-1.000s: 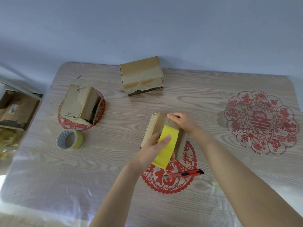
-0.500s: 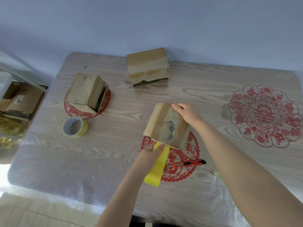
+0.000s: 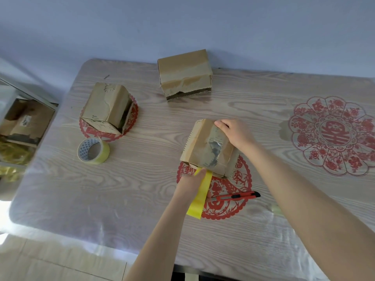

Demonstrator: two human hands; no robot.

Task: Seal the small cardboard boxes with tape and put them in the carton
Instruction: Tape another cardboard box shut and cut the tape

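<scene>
On a plastic-covered wood-grain table by a pale blue wall, the right hand grips a tilted small cardboard box over a red paper-cut decal; the left hand pinches a yellow tape strip at its near edge.

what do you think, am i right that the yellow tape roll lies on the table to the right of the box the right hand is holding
Not quite: in the head view the yellow tape roll lies on the table to the left of the box the right hand is holding.
</scene>
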